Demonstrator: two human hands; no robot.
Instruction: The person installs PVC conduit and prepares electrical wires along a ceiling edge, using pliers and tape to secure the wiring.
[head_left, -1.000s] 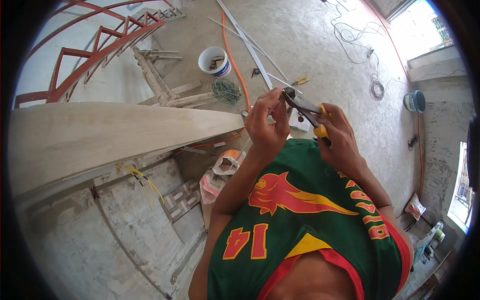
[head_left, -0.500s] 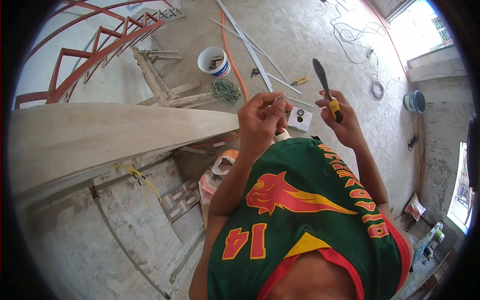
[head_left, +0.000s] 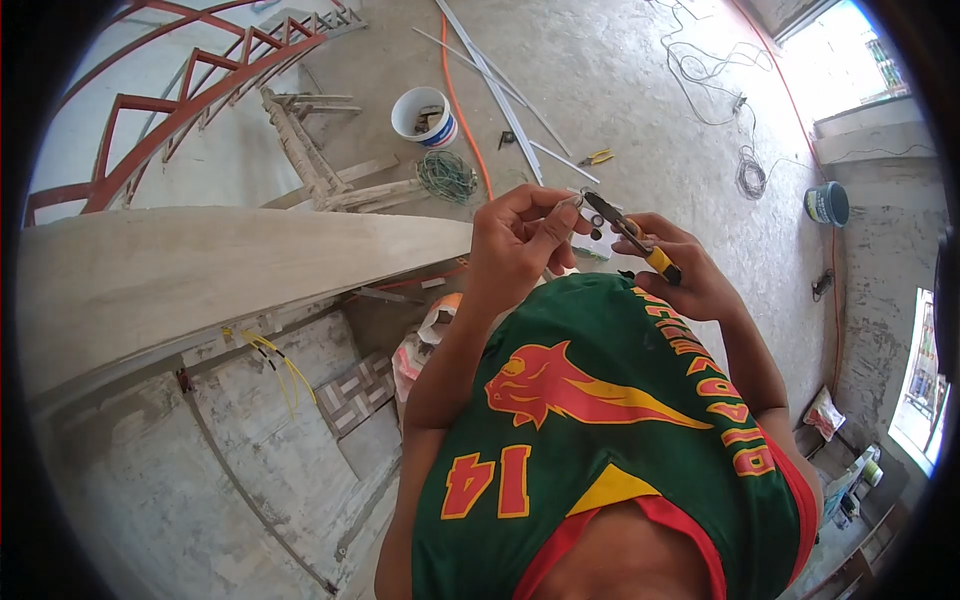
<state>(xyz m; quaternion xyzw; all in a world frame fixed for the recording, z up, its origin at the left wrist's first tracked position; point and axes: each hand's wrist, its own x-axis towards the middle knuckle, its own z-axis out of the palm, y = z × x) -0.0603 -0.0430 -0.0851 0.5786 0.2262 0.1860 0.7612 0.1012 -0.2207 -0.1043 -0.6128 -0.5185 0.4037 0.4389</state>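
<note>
The right hand (head_left: 690,268) grips the pliers (head_left: 628,228) by their yellow handles (head_left: 662,264) — likely stiff, fairly heavy, best held there; the left hand (head_left: 525,240) pinches a small piece (head_left: 575,200) near their tip — probably light, easily dropped.

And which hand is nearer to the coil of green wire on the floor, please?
Left. In view, the left hand is below and right of the green wire coil; the right hand, gripping the pliers, is farther right.
</note>
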